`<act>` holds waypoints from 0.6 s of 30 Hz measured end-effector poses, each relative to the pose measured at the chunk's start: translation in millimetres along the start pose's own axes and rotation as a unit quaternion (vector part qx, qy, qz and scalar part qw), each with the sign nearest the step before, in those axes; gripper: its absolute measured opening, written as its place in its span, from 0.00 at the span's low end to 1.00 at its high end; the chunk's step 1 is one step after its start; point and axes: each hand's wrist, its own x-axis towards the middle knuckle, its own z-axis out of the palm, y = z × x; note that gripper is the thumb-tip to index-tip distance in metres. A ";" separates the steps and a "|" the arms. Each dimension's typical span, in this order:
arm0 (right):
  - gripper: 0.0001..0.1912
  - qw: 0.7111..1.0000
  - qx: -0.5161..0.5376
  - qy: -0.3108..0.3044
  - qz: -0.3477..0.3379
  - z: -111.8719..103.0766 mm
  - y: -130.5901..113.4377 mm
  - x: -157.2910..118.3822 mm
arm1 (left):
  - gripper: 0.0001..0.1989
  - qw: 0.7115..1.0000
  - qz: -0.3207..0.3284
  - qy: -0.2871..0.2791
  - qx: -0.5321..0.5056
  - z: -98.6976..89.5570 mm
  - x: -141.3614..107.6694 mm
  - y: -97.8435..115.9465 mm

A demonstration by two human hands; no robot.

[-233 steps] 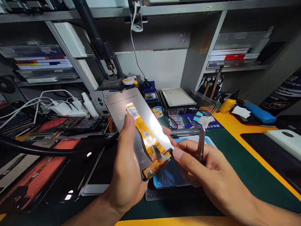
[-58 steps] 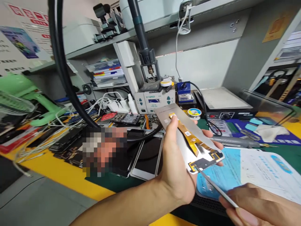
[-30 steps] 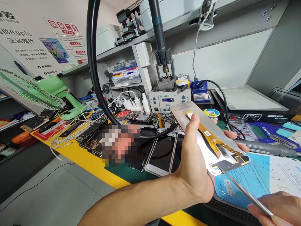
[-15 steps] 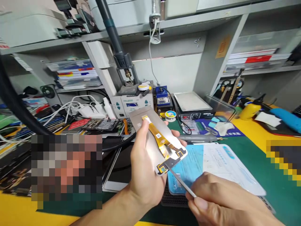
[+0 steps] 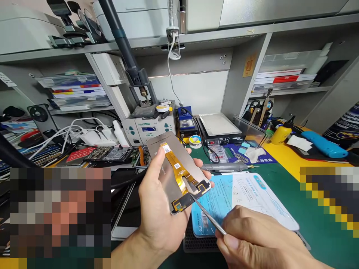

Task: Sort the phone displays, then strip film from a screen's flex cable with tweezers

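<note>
My left hand (image 5: pixel 162 201) is wrapped round a phone screen panel (image 5: pixel 185 155), its metal back turned toward me. An orange flex cable (image 5: pixel 177 166) runs down the middle of that back, with my thumb near its upper end. In my right hand (image 5: pixel 252 235) is a thin metal tool, perhaps tweezers (image 5: pixel 210 218), pinched between thumb and fingers. Its tip meets the black strip at the panel's lower edge, close to the cable's end. Whether the tip presses or only rests there I cannot tell.
Under my hands lies a blue and white packaged sheet (image 5: pixel 241 198) on a green mat (image 5: pixel 283 198). Behind are a hot air station (image 5: pixel 151 129), a solder spool (image 5: pixel 195 141) and a heating plate (image 5: pixel 220 125). Circuit boards (image 5: pixel 109 154) and white cables (image 5: pixel 81 123) crowd the left.
The whole view has shifted, so the scene sits further left. The panel is tilted a little differently, showing more of its back evenly. The tool's tip remains by the black strip.
</note>
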 end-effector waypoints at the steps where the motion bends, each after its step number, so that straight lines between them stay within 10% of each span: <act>1: 0.15 0.990 -0.003 0.137 -0.015 9.2 0.3 -3.1 | 0.22 1.000 0.003 -0.002 0.000 0.1 -0.2 0.5; 4: 0.17 0.973 -0.010 0.231 0.030 30.9 1.7 -12.4 | 0.22 1.000 0.014 -0.009 0.002 1.5 -1.2 1.6; 12: 0.10 0.972 0.004 0.233 0.025 29.8 4.8 -14.1 | 0.22 0.999 0.036 -0.038 0.013 4.5 -2.7 3.2; 18: 0.14 0.997 -0.021 0.069 0.024 -2.3 5.3 -6.9 | 0.24 0.998 0.042 -0.043 0.021 4.9 -4.9 3.5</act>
